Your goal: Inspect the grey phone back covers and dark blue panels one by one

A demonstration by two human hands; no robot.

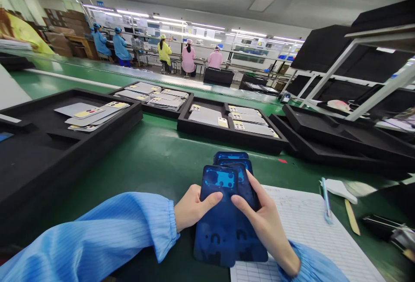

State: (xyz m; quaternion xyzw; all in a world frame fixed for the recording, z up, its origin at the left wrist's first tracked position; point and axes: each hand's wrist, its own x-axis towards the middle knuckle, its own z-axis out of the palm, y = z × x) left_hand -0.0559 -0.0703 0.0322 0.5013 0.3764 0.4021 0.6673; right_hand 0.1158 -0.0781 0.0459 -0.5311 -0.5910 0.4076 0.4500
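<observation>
ceiling: white, strip lights point(132, 13) | bench: green top point(155, 152) | right: white rack point(356, 74) | far: seated workers point(188, 57)

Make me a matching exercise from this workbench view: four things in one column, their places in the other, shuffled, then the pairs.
Things:
1. stack of dark blue phone back panels
2. light blue pen
3. flat tan wooden stick
4. pale grey back covers with yellow tabs

Places:
A. on the green bench right of the pen
B. in the black foam tray at left
C. on the white lined sheet's right edge
D. held in both hands

Pairs: 1-D, 2-C, 3-A, 4-B
</observation>
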